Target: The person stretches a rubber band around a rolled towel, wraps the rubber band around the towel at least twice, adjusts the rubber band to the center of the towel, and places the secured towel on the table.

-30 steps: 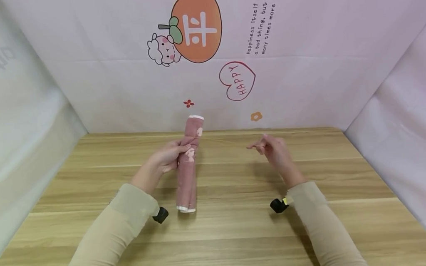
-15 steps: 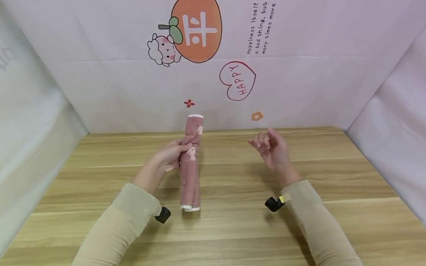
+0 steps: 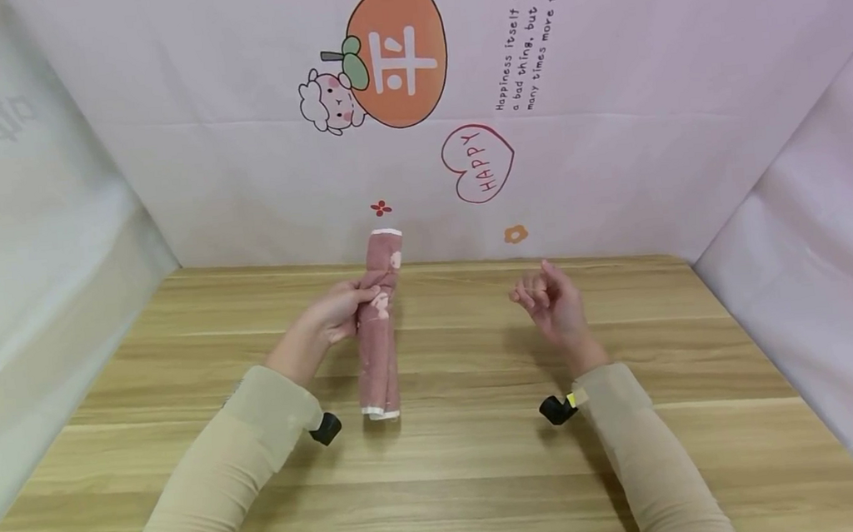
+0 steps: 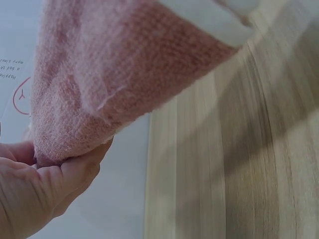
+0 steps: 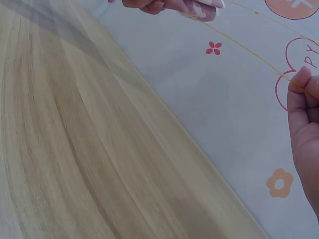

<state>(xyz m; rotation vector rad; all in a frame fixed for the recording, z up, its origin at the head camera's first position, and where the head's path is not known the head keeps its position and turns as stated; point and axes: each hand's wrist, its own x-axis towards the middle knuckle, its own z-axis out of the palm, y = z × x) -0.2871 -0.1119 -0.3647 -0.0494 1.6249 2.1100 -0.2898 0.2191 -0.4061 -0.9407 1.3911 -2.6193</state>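
A rolled pink towel (image 3: 377,362) with white edges and pale patches is gripped around its upper middle by my left hand (image 3: 336,313), thumb on top. It slants away from me over the table; up close, its fuzzy underside (image 4: 94,94) fills much of the left wrist view. From the towel a thin yellow rubber band (image 5: 244,46) runs taut to my right hand (image 3: 556,306), whose curled fingers hold its end. A second strand shows higher in the right wrist view. In the head view the band barely shows in the gap between both hands.
The wood-grain table (image 3: 457,464) ends at a white printed cloth wall (image 3: 616,184). White cloth hangs at both sides. A black wrist camera (image 3: 326,429) sits under the left cuff, another black camera (image 3: 556,410) by the right cuff.
My right hand has turned, its fingers curling in and thumb side rising, and has shifted slightly right. The towel's near end has swung a little right; my left hand keeps its grip.
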